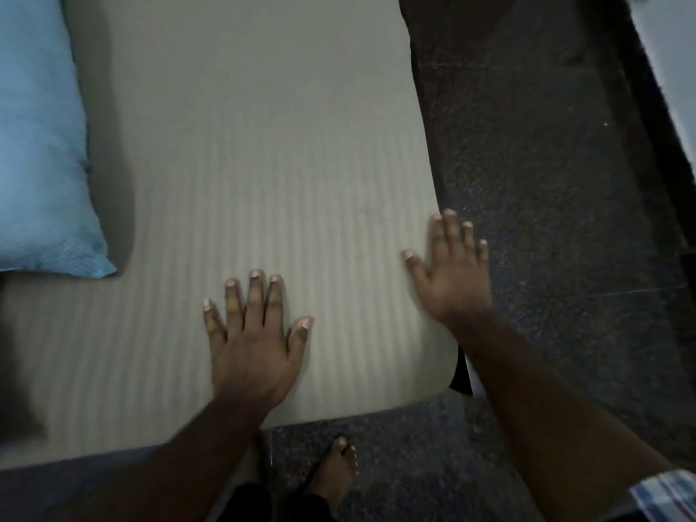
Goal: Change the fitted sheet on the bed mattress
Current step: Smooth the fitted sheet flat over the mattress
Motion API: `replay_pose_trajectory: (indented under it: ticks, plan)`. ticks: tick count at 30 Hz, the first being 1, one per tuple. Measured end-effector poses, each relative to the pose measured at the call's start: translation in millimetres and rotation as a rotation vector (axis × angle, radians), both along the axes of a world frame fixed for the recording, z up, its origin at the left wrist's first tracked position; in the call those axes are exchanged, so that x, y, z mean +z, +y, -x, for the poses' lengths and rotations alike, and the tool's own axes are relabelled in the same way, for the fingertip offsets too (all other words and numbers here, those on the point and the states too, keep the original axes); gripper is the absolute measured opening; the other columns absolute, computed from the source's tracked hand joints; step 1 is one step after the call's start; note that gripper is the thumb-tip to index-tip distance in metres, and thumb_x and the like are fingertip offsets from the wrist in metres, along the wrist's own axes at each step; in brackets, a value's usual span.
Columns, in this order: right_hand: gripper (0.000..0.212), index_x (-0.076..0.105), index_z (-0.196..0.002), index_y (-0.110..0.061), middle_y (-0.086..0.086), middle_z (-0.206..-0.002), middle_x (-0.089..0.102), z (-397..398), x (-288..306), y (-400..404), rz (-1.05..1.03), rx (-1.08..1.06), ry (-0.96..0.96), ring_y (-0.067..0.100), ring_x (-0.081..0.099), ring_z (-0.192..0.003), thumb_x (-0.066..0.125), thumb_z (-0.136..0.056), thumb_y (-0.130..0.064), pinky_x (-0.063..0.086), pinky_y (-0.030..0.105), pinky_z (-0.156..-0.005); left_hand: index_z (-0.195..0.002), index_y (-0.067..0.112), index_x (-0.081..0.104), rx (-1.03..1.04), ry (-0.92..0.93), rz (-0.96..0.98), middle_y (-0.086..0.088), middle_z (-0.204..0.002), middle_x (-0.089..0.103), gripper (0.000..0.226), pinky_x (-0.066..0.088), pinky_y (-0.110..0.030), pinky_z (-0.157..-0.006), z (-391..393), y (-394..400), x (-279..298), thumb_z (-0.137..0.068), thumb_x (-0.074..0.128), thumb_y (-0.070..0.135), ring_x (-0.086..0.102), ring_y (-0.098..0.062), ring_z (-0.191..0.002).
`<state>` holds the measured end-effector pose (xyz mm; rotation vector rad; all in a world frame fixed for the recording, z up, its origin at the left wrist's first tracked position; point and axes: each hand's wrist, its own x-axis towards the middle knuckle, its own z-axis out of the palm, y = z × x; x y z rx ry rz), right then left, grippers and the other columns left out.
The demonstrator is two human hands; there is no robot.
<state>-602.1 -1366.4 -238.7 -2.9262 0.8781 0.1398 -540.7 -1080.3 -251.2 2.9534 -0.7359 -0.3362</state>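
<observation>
A pale grey-beige striped fitted sheet (263, 163) lies smooth and taut over the mattress, which fills the left and middle of the view. My left hand (256, 333) lies flat on the sheet near the near edge, fingers straight and spread. My right hand (452, 269) is open with straight fingers at the mattress's right edge, by its near right corner; it looks slightly blurred. Neither hand holds anything.
A light blue pillow (41, 145) lies on the bed at the far left. Dark speckled floor (546, 182) runs along the bed's right side and near edge. My foot in a sandal (335, 472) stands on the floor below the mattress edge.
</observation>
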Motion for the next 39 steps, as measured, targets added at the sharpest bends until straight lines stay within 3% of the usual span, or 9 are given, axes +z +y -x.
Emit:
replay_pose_trajectory:
  ticks: [2,8,19,22,25,29,32,36,39]
  plan:
    - [0.075,0.030,-0.154,-0.003,0.020,-0.161,0.027,-16,9,3,0.056,0.040,-0.052,0.037,0.023,-0.150,0.030,-0.101,-0.056,0.022,0.061,-0.118,-0.157,0.016,0.029,0.047,0.024,0.021,-0.014,-0.165,0.021,0.075,0.009,-0.065,-0.119,-10,4,1,-0.098,0.020,0.061,0.014,-0.039,-0.152]
    - [0.069,0.038,-0.153,-0.019,0.003,-0.163,0.029,-41,-2,89,-0.092,0.783,0.003,0.023,0.022,-0.152,0.039,-0.098,-0.061,0.020,0.055,-0.119,-0.157,0.014,0.029,0.321,0.053,-0.006,-0.020,-0.163,0.021,0.074,0.007,-0.073,-0.113,-61,-32,-4,-0.097,0.023,0.059,0.014,-0.044,-0.150]
    - [0.075,0.027,-0.156,-0.008,0.012,-0.165,0.022,-210,-1,-68,0.136,0.412,0.025,0.030,0.018,-0.152,0.031,-0.100,-0.058,0.016,0.057,-0.121,-0.155,0.015,0.034,0.421,0.035,-0.058,-0.021,-0.163,0.021,0.076,0.004,-0.072,-0.114,-67,-58,-8,-0.091,0.038,0.057,0.010,-0.047,-0.151]
    - [0.070,0.036,-0.152,-0.004,0.018,-0.160,0.031,-190,-5,-33,0.059,0.822,-0.023,0.036,0.027,-0.149,0.040,-0.099,-0.050,0.026,0.063,-0.114,-0.155,0.015,0.035,0.432,0.036,-0.049,-0.020,-0.163,0.022,0.077,0.005,-0.072,-0.114,-68,-60,-8,-0.090,0.036,0.057,0.011,-0.046,-0.151]
    - [0.069,0.040,-0.152,-0.013,0.009,-0.160,0.035,-155,-10,-20,-0.115,1.256,0.005,0.028,0.026,-0.151,0.038,-0.100,-0.058,0.020,0.058,-0.119,-0.156,0.019,0.033,0.455,0.070,-0.070,-0.017,-0.163,0.023,0.079,0.005,-0.071,-0.115,-68,-62,-10,-0.089,0.034,0.060,0.013,-0.045,-0.151]
    - [0.080,0.043,-0.151,-0.013,0.007,-0.158,0.038,-225,-23,-74,-0.068,1.157,-0.035,0.028,0.032,-0.148,0.041,-0.093,-0.069,0.016,0.053,-0.122,-0.158,0.028,0.026,0.538,0.084,-0.120,-0.008,-0.166,0.018,0.079,0.005,-0.066,-0.118,-66,-70,-14,-0.088,0.031,0.064,0.010,-0.037,-0.153]
    - [0.081,0.041,-0.151,-0.011,0.008,-0.158,0.038,-289,-18,-119,-0.022,1.034,-0.024,0.026,0.031,-0.148,0.039,-0.093,-0.067,0.017,0.050,-0.122,-0.159,0.034,0.018,0.814,0.110,-0.079,-0.003,-0.168,0.011,0.074,0.001,-0.063,-0.120,-70,-102,-8,-0.092,0.022,0.065,0.004,-0.031,-0.154]
    - [0.073,0.039,-0.151,-0.010,0.010,-0.161,0.032,-320,-7,-131,-0.031,0.894,-0.072,0.027,0.025,-0.150,0.035,-0.095,-0.056,0.014,0.054,-0.122,-0.159,0.017,0.020,1.079,0.076,-0.030,-0.014,-0.166,0.015,0.082,0.004,-0.068,-0.117,-83,-213,0,-0.093,0.015,0.065,0.008,-0.039,-0.153]
    - [0.064,0.044,-0.148,-0.009,0.014,-0.158,0.037,-280,-3,-109,-0.097,1.132,-0.099,0.033,0.032,-0.146,0.040,-0.096,-0.047,0.022,0.060,-0.117,-0.158,0.021,0.025,1.025,0.084,-0.010,-0.012,-0.165,0.019,0.077,0.004,-0.067,-0.118,-87,-262,-2,-0.095,0.021,0.064,0.011,-0.040,-0.152]
